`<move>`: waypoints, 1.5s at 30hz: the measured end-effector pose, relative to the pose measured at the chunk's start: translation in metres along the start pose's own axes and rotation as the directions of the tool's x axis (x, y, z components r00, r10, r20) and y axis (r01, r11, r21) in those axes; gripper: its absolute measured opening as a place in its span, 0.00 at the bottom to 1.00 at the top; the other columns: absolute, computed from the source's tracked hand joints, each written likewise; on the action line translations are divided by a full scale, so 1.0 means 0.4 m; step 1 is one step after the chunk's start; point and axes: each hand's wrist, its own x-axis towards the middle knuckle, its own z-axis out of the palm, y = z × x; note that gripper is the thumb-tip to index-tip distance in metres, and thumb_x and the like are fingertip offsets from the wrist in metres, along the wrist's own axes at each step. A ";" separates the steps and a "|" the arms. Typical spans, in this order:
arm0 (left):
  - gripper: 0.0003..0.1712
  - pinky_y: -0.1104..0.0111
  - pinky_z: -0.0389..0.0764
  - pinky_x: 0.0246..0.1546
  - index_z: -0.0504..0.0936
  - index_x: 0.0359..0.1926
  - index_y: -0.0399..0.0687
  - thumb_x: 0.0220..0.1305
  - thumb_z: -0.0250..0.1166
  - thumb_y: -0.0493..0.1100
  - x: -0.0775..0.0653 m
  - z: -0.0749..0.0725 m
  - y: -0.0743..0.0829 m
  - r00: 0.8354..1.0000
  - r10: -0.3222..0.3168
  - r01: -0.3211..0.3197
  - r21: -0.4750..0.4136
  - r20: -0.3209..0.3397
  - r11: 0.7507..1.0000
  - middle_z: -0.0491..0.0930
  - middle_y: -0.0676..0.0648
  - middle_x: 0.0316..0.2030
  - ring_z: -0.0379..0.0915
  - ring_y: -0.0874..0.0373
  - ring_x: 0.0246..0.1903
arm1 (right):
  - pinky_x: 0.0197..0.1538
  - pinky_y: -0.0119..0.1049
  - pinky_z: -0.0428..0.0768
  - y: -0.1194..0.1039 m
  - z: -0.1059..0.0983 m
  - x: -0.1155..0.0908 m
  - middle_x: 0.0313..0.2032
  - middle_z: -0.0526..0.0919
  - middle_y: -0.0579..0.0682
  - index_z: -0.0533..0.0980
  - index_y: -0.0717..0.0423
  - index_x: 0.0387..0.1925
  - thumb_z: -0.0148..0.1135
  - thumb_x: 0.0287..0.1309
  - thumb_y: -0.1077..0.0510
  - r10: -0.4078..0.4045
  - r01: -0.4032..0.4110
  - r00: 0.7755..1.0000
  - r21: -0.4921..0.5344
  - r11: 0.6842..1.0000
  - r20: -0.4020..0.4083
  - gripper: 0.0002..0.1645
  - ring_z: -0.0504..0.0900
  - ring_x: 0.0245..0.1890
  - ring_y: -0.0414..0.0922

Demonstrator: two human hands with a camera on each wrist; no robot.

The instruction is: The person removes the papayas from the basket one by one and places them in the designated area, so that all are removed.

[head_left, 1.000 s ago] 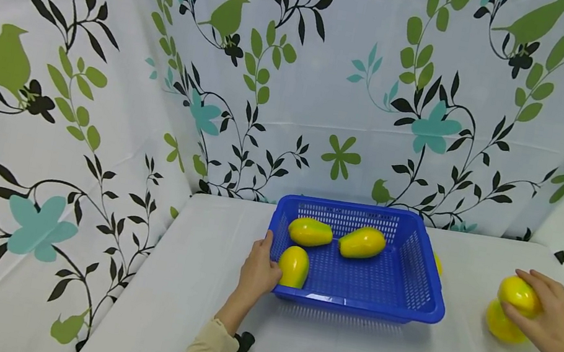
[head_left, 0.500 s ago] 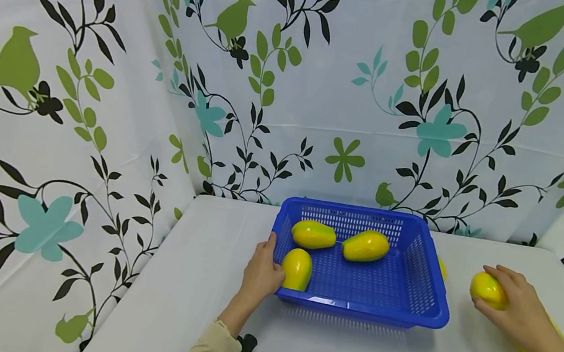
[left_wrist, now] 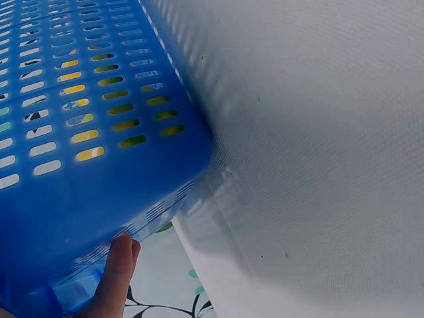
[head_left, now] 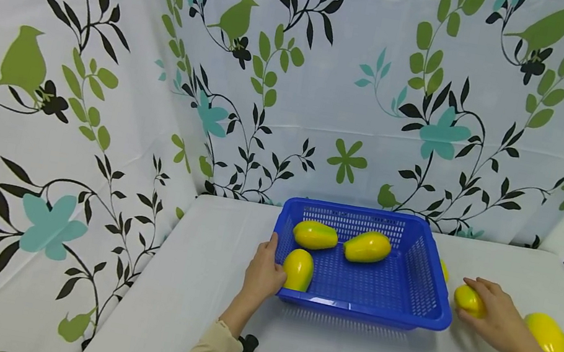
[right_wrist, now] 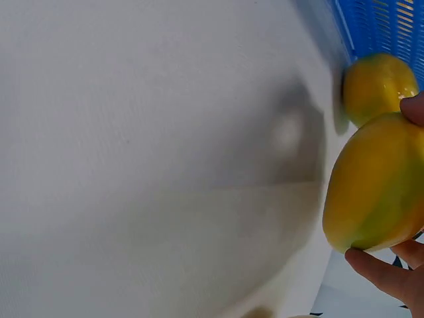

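Blue basket (left_wrist: 86, 192), one, slotted: is filling the upper left; yellow-and-green objects (left_wrist: 91, 154), count unclear: are showing through the slots; left grip (left_wrist: 114, 281), a bare hand, partly in view: is touching the basket at lower left; white surface (left_wrist: 318, 139): is spreading across the right, dappled shadow (left_wrist: 215, 86) lying beside the basket; patterned cloth (left_wrist: 162, 268): is showing black stems beyond the surface's edge

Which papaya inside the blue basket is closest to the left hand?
The papaya at the near-left corner of the blue basket, just beside the left hand; the other two papayas lie farther back.
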 end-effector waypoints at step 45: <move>0.43 0.46 0.74 0.57 0.58 0.73 0.32 0.54 0.59 0.28 -0.002 -0.003 -0.002 1.000 -0.025 0.025 -0.030 0.010 0.999 0.68 0.28 0.62 0.73 0.35 0.56 | 0.55 0.74 0.65 -0.237 -0.079 0.201 0.64 0.62 0.75 0.63 0.69 0.67 0.63 0.62 0.46 -0.101 0.103 0.995 -0.084 0.991 0.027 0.42 0.60 0.63 0.74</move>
